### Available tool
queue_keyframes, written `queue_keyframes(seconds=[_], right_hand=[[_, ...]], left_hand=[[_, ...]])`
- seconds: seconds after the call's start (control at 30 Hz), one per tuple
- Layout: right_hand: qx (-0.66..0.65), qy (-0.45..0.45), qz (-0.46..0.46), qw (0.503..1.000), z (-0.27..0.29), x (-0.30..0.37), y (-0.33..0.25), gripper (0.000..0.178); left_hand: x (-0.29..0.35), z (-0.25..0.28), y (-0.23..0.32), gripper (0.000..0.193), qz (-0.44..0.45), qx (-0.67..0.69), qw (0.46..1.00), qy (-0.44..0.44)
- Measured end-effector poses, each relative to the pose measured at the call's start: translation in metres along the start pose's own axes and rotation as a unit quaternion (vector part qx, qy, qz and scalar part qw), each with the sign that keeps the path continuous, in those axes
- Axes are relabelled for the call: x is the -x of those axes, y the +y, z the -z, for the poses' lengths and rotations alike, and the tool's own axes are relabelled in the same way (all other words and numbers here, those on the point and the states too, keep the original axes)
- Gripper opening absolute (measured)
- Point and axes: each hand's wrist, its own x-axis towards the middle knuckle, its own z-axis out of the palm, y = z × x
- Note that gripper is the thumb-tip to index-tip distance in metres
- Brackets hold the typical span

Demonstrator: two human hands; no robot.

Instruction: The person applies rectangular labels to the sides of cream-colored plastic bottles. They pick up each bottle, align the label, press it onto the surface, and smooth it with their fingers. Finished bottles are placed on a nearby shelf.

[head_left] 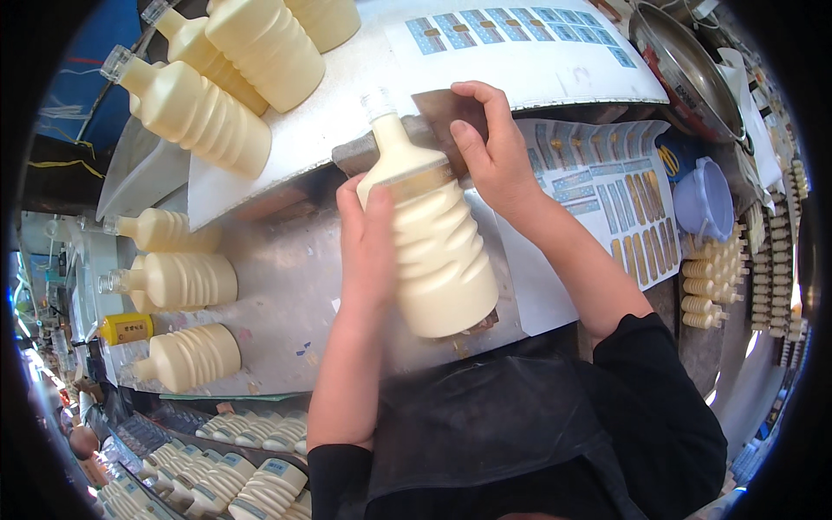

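A large cream bottle (438, 269) with wavy ridges and a clear threaded neck leans in front of me over the metal worktop. My left hand (366, 230) is closed on the bottle's left side below the shoulder, slightly blurred. A gold-toned translucent band (418, 184) lies across the upper body of the bottle. Beyond its right shoulder, my right hand (496, 152) pinches a thin dark brown flat piece (449, 111) between thumb and fingers. Behind the neck a grey pad-like thing (355, 156) shows in part.
More cream bottles (208, 121) stand on the white board at the far left, others (195, 355) along the left edge. Decal sheets (520, 30) lie at the back and right (620, 199). A lavender bucket (704, 201) and metal pan (693, 69) are at right, crated bottles (269, 485) lower left.
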Motion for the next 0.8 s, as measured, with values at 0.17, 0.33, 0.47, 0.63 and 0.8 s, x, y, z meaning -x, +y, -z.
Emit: queue_keyframes(seconds=[0.17, 0.33, 0.47, 0.63, 0.8], right_hand=[[0.012, 0.02, -0.003, 1.0, -0.001, 0.004, -0.001, 0.038], [-0.024, 0.038, -0.019, 0.999, 0.001, 0.0, -0.031, 0.038], [-0.005, 0.004, -0.04, 0.999, -0.011, -0.003, -0.067, 0.036], [0.106, -0.006, 0.007, 0.994, -0.034, -0.005, -0.084, 0.036], [0.213, -0.018, 0.071, 0.974, -0.06, 0.001, -0.1, 0.039]], left_hand=[[-0.001, 0.005, -0.006, 0.045, -0.01, 0.058, 0.998, -0.011], [0.006, 0.003, 0.0, 0.04, 0.004, 0.101, 0.995, 0.021], [0.011, -0.004, 0.012, 0.036, 0.032, 0.124, 0.991, 0.046], [0.014, -0.006, 0.016, 0.036, 0.065, 0.207, 0.975, 0.042], [0.015, -0.004, 0.012, 0.035, 0.068, 0.25, 0.965, 0.033]])
